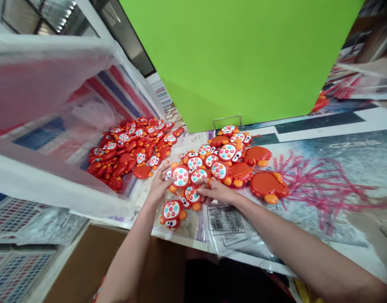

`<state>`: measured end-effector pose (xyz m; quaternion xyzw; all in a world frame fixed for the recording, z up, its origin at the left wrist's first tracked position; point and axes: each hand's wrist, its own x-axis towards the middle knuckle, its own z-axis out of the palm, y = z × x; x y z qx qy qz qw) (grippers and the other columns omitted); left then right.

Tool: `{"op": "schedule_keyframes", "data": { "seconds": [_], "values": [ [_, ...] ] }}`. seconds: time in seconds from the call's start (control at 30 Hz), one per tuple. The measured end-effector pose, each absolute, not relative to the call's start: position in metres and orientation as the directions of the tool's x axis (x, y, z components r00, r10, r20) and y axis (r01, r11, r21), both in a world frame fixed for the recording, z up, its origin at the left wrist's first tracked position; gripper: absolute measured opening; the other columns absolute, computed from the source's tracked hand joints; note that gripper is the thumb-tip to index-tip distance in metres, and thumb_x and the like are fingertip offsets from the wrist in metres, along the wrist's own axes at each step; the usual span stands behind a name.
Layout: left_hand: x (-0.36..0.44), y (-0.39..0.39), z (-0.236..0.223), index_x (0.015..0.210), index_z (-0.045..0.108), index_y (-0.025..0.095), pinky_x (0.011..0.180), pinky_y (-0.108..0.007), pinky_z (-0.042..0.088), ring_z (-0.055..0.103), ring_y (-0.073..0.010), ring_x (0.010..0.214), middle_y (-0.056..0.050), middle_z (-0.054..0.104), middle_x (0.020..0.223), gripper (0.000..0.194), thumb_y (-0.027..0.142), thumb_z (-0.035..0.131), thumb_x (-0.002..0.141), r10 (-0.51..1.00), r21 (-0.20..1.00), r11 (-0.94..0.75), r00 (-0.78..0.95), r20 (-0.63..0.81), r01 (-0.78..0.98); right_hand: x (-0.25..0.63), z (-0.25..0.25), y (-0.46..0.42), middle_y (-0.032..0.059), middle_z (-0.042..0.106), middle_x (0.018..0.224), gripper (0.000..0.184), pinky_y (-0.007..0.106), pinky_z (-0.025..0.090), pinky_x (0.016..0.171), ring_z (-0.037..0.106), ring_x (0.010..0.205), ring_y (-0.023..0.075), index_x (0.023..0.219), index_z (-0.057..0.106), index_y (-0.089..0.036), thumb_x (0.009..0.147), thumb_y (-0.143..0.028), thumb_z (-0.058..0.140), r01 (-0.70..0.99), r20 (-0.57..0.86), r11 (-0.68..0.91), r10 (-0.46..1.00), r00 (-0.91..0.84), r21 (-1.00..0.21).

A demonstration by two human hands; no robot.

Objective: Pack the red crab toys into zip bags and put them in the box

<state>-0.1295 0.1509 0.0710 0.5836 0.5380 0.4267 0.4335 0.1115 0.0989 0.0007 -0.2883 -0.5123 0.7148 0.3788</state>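
Several red-orange crab-shaped toys (226,162) with coloured bubble buttons lie in a heap on the table (338,168). My left hand (158,187) reaches in from below, its fingers curled on the edge of one toy crab (180,176). My right hand (217,191) lies beside it, fingers pinched at another toy crab (192,195) near the front. One more crab (170,210) lies alone close to the table's front edge.
A large plastic-lined bag (54,126) at the left holds many more crabs (130,147). A green board (240,59) stands behind the heap. Pink strings (310,176) lie at the right; clear plastic bags (226,225) lie under my right wrist.
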Motion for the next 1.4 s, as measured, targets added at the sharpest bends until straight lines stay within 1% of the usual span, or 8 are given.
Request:
{"op": "schedule_keyframes", "data": {
  "seconds": [0.2, 0.33, 0.57, 0.77, 0.93, 1.1, 1.27, 1.4],
  "values": [
    [-0.081, 0.116, 0.091, 0.111, 0.07, 0.019, 0.089, -0.037, 0.057, 0.067, -0.0247, 0.104, -0.009, 0.071, 0.115, 0.046, 0.043, 0.079, 0.072, 0.937, 0.876, -0.166, 0.349, -0.002, 0.452, 0.114, 0.003, 0.097, 0.0004, 0.072, 0.087, 0.057, 0.023, 0.056, 0.051, 0.066, 0.06, 0.0124, 0.113, 0.057, -0.021, 0.075, -0.057, 0.078, -0.314, -0.005, -0.185, 0.867, -0.497, -0.931],
    [-0.07, 0.114, 0.094, 0.121, 0.064, 0.018, 0.101, -0.042, 0.052, 0.062, -0.028, 0.117, -0.012, 0.065, 0.128, 0.054, 0.046, 0.074, 0.077, 0.944, 0.876, -0.215, 0.323, 0.072, 0.431, 0.114, 0.001, 0.098, 0.001, 0.073, 0.092, 0.051, 0.026, 0.059, 0.058, 0.069, 0.066, 0.0143, 0.112, 0.059, -0.021, 0.077, -0.054, 0.077, -0.409, 0.038, -0.168, 0.892, -0.45, -0.897],
    [-0.059, 0.096, 0.09, 0.148, 0.037, 0.023, 0.102, -0.041, 0.052, 0.058, -0.0289, 0.124, -0.013, 0.05, 0.146, 0.096, 0.037, 0.085, 0.066, 0.945, 0.865, -0.22, 0.319, 0.074, 0.452, 0.116, 0.004, 0.099, 0.0034, 0.072, 0.104, 0.054, 0.027, 0.062, 0.073, 0.072, 0.084, 0.0158, 0.117, 0.057, -0.021, 0.077, -0.05, 0.078, -0.553, 0.104, -0.162, 0.903, -0.418, -0.817],
    [-0.058, 0.094, 0.088, 0.136, 0.047, 0.021, 0.086, -0.038, 0.059, 0.066, -0.0251, 0.106, -0.01, 0.062, 0.127, 0.066, 0.043, 0.072, 0.08, 0.963, 0.889, -0.168, 0.263, 0.057, 0.426, 0.115, 0.004, 0.097, 0.0013, 0.073, 0.097, 0.052, 0.024, 0.06, 0.064, 0.071, 0.078, 0.015, 0.112, 0.059, -0.022, 0.075, -0.053, 0.078, -0.555, 0.103, -0.168, 0.899, -0.425, -0.815],
    [-0.058, 0.089, 0.088, 0.142, 0.043, 0.022, 0.091, -0.041, 0.058, 0.064, -0.0277, 0.111, -0.013, 0.059, 0.133, 0.072, 0.043, 0.072, 0.08, 0.953, 0.89, -0.181, 0.299, 0.053, 0.419, 0.115, 0.004, 0.097, 0.0015, 0.072, 0.088, 0.055, 0.024, 0.057, 0.055, 0.068, 0.069, 0.0153, 0.109, 0.061, -0.021, 0.074, -0.061, 0.076, -0.502, 0.087, -0.128, 0.92, -0.382, -0.856],
    [-0.057, 0.085, 0.08, 0.148, 0.037, 0.023, 0.11, -0.048, 0.044, 0.053, -0.0315, 0.13, -0.014, 0.052, 0.142, 0.099, 0.031, 0.088, 0.063, 0.957, 0.825, -0.24, 0.266, 0.113, 0.512, 0.116, 0.004, 0.099, 0.0014, 0.072, 0.081, 0.057, 0.025, 0.055, 0.053, 0.065, 0.061, 0.0143, 0.108, 0.061, -0.02, 0.075, -0.064, 0.073, -0.434, 0.062, -0.118, 0.924, -0.377, -0.893],
    [-0.055, 0.088, 0.074, 0.145, 0.041, 0.025, 0.109, -0.044, 0.045, 0.055, -0.0285, 0.128, -0.011, 0.053, 0.141, 0.085, 0.028, 0.082, 0.07, 0.957, 0.797, -0.279, 0.223, 0.185, 0.536, 0.115, 0.001, 0.099, 0.0009, 0.071, 0.078, 0.058, 0.025, 0.056, 0.055, 0.067, 0.06, 0.0142, 0.107, 0.058, -0.021, 0.073, -0.064, 0.076, -0.423, 0.014, -0.191, 0.9, -0.435, -0.886],
    [-0.054, 0.099, 0.077, 0.15, 0.032, 0.024, 0.104, -0.04, 0.049, 0.06, -0.0277, 0.12, -0.012, 0.059, 0.132, 0.094, 0.029, 0.081, 0.071, 0.958, 0.812, -0.288, 0.159, 0.24, 0.507, 0.113, -0.001, 0.101, -0.0005, 0.07, 0.072, 0.053, 0.024, 0.057, 0.055, 0.068, 0.059, 0.0138, 0.101, 0.057, -0.021, 0.073, -0.061, 0.077, -0.364, -0.008, -0.218, 0.867, -0.499, -0.906]
  ]
}}
